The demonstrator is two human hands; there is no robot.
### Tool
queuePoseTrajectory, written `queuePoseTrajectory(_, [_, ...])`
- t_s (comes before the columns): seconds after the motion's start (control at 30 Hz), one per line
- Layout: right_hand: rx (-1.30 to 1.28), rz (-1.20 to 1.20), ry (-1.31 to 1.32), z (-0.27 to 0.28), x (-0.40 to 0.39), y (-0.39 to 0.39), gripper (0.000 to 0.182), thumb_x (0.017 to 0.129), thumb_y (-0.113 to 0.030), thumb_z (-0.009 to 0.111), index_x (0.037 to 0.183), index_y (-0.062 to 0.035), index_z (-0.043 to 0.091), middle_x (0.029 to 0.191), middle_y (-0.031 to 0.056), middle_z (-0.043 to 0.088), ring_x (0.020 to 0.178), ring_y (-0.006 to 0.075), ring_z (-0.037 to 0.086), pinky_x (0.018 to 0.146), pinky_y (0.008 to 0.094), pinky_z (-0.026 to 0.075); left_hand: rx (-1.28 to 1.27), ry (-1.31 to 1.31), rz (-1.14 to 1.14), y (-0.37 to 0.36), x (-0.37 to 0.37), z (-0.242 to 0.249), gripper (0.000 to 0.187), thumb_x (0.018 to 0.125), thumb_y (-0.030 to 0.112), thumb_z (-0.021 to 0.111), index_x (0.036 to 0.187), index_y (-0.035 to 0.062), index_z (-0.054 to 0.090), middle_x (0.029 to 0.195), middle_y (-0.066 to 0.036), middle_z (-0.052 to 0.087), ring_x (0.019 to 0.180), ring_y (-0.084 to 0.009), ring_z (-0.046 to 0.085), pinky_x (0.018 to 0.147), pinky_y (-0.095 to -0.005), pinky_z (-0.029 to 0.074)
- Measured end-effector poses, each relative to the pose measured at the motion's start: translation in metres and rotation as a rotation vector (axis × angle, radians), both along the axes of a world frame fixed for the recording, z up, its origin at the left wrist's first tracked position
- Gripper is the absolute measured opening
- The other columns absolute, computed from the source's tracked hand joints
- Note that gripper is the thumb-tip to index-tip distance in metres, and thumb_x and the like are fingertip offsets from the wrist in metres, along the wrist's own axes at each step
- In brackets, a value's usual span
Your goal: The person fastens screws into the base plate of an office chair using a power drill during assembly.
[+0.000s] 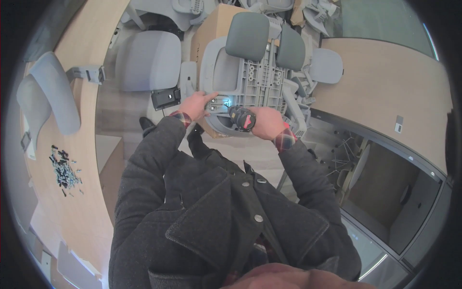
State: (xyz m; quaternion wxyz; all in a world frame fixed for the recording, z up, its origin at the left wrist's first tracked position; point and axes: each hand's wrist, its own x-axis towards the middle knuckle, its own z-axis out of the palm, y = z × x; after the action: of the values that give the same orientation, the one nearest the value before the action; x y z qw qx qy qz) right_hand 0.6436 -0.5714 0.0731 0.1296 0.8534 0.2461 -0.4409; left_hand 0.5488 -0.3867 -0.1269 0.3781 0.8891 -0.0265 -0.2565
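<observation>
1. Head view: your right hand (pixel 268 123) is closed around the power driver (pixel 243 119), its nose pointed at the metal bracket (pixel 219 104) on the near left of the grey chair frame (pixel 263 79).
2. Your left hand (pixel 194 105) is at the bracket's outer end, index finger and thumb partly spread; whether they pinch it or only steady it, you cannot tell from here.
3. The chair frame lies with its ribbed underside showing, over a cardboard box (pixel 201 41). Two dark pads (pixel 247 36) sit at its far side; whether they are fastened is unclear.
4. Work looks to be midway: the bracket is in position with round fittings in it, but fastening there seems unfinished. A pile of loose screws (pixel 65 168) lies on the left table (pixel 89 202), and a separate grey seat (pixel 149 60) lies near the frame.
5. The driver hides its own bit, and the bluish glare (pixel 227 102) washes out the contact point. Your right fingertips are mostly out of sight, and the stacked parts beyond overlap too much to count.
</observation>
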Motion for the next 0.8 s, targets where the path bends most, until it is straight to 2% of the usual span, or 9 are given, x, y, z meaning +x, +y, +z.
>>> queuePoseTrajectory(0.1, [0.002,0.054,0.015,0.001,0.008,-0.002,0.049,0.08,-0.017,0.056,0.128,-0.0192,0.066,0.098,0.0093,0.073,0.089,0.0321,0.067,0.073,0.0427,0.054,-0.027,0.054,0.012,0.003,0.001,0.008,0.08,0.088,0.023,0.077,0.155,0.0256,0.034,0.115,-0.019,0.057,0.097,-0.0337,0.063,0.08,-0.0434,0.055])
queuePoseTrajectory(0.2, [0.03,0.196,-0.019,0.009,0.004,0.003,0.05,0.079,-0.018,0.056,0.128,-0.0168,0.064,0.095,0.011,0.073,0.086,0.0339,0.067,0.072,0.0428,0.054,-0.049,0.103,0.03,0.009,0.002,0.018,0.079,0.088,0.023,0.078,0.155,0.0268,0.036,0.117,-0.017,0.058,0.097,-0.0319,0.064,0.078,-0.0418,0.054])
queuePoseTrajectory(0.3, [0.142,0.108,-0.002,0.03,0.0,0.01,0.054,0.079,-0.015,0.055,0.132,-0.0201,0.065,0.098,0.0132,0.075,0.089,0.035,0.069,0.072,0.0426,0.056,-0.066,0.103,0.022,0.011,0.001,0.011,0.082,0.088,0.028,0.078,0.156,0.0297,0.033,0.114,-0.016,0.058,0.099,-0.0318,0.063,0.083,-0.0409,0.053])
queuePoseTrajectory(0.37, [0.315,0.148,-0.059,0.011,0.001,-0.008,0.011,0.082,-0.016,0.059,0.091,-0.014,0.056,0.074,0.0084,0.059,0.068,0.0288,0.054,0.062,0.0383,0.047,-0.073,0.124,0.013,0.009,0.002,0.012,0.083,0.086,0.028,0.08,0.156,0.0323,0.034,0.116,-0.017,0.059,0.101,-0.0311,0.063,0.085,-0.0403,0.054])
queuePoseTrajectory(0.4, [0.361,0.165,-0.077,0.003,0.002,-0.013,0.009,0.082,-0.017,0.061,0.081,-0.0124,0.053,0.068,0.0071,0.055,0.063,0.0273,0.05,0.059,0.0372,0.044,-0.072,0.124,0.017,0.01,0.004,0.013,0.084,0.086,0.029,0.08,0.156,0.033,0.034,0.116,-0.017,0.06,0.102,-0.031,0.063,0.085,-0.0401,0.054])
queuePoseTrajectory(0.5, [0.328,0.114,-0.11,-0.018,-0.001,-0.022,0.022,0.085,-0.023,0.067,0.073,-0.0085,0.055,0.067,0.0072,0.059,0.06,0.0278,0.054,0.057,0.037,0.045,-0.121,0.153,0.06,0.011,0.001,0.011,0.084,0.087,0.025,0.079,0.157,0.0323,0.033,0.133,-0.019,0.059,0.115,-0.0331,0.06,0.097,-0.0418,0.05])
queuePoseTrajectory(0.6, [0.382,0.07,-0.124,-0.035,-0.007,-0.03,0.02,0.081,-0.018,0.065,0.07,-0.01,0.05,0.061,0.0055,0.052,0.057,0.0264,0.047,0.054,0.0372,0.041,-0.163,0.157,0.084,0.012,-0.001,0.013,0.083,0.088,0.028,0.078,0.157,0.0348,0.032,0.131,-0.02,0.059,0.116,-0.0329,0.058,0.098,-0.0414,0.048])
queuePoseTrajectory(0.7, [0.362,-0.012,-0.101,-0.036,-0.012,-0.027,0.021,0.078,-0.016,0.065,0.069,-0.0105,0.048,0.06,0.0047,0.05,0.057,0.025,0.044,0.057,0.0366,0.042,-0.191,0.166,0.098,0.013,-0.001,0.015,0.082,0.088,0.028,0.079,0.156,0.0337,0.034,0.134,-0.02,0.059,0.121,-0.0332,0.054,0.1,-0.0428,0.047])
queuePoseTrajectory(0.8, [0.396,-0.092,-0.099,-0.034,-0.016,-0.023,0.028,0.074,-0.017,0.064,0.066,-0.011,0.038,0.057,0.0053,0.042,0.056,0.0251,0.036,0.054,0.0383,0.034,-0.223,0.178,0.105,0.014,0.0,0.022,0.081,0.087,0.023,0.079,0.156,0.0304,0.036,0.137,-0.022,0.058,0.123,-0.036,0.054,0.103,-0.0454,0.046])
